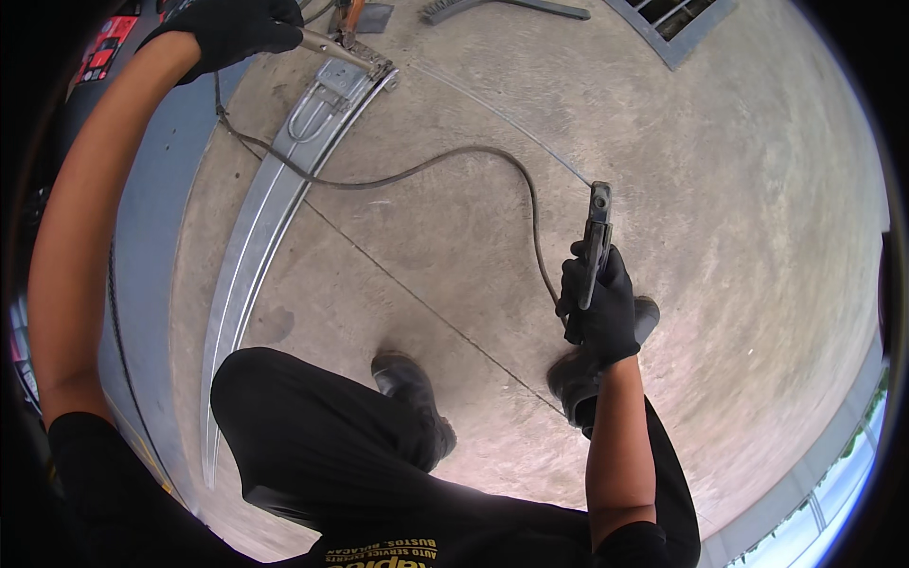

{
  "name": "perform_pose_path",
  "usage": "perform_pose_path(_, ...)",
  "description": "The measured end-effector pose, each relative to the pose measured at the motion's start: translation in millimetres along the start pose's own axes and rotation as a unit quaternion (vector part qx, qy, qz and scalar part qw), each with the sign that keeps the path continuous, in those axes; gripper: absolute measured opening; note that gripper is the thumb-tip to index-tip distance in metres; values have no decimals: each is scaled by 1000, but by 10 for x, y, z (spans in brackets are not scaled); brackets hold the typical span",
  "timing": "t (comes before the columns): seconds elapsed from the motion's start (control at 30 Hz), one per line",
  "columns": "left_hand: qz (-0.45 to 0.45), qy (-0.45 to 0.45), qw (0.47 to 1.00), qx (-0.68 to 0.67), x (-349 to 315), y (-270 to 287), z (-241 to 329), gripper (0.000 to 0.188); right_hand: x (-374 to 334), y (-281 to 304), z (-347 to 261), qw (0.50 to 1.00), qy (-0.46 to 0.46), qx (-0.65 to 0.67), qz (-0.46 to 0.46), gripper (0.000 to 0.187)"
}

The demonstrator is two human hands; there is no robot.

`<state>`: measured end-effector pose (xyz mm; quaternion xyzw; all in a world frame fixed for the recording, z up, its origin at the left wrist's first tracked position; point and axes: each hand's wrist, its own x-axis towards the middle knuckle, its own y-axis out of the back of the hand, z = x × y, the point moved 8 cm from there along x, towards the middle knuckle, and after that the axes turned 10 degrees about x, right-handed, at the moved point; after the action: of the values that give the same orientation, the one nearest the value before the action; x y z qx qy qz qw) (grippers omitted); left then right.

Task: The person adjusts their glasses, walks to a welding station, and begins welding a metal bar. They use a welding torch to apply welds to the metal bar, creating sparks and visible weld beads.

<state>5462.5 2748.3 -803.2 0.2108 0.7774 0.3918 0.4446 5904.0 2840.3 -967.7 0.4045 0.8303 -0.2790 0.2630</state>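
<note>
My right hand (601, 308), in a black glove, is closed around a welding electrode holder (598, 222). A long thin welding rod (507, 121) runs from its jaw toward the upper left, its far end near the end of a long curved steel bar (254, 241). At the upper left my left hand (227, 36), also in a black glove, is closed on a metal tool handle (333, 47) that reaches to the bar's upper end; its exact kind is unclear. Near that end, a U-shaped metal loop (311, 115) sits on the bar.
A dark welding cable (445, 156) crosses the bar and curves over the concrete floor (748, 237) to my right hand. A wire brush (507, 8) lies at the top, near a floor drain grate (677, 14). My boots (412, 402) stand close by. An orange-brown object (350, 17) is beside the bar's upper end.
</note>
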Motion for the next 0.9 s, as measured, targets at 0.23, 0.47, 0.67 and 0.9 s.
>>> perform_pose_path(0.23,5,-1,1000,0,27,-23,-39,47,-28,-113,61,1000,-13,-8,-14,22)
perform_pose_path(0.47,12,-26,999,16,36,-7,11,46,-18,-149,26,999,-3,-42,-19,23)
perform_pose_path(0.67,9,-13,1000,7,17,8,14,46,28,-202,6,999,11,-41,-24,22)
perform_pose_path(0.9,3,-8,1000,12,15,13,29,46,46,-220,14,999,23,-25,-20,28)
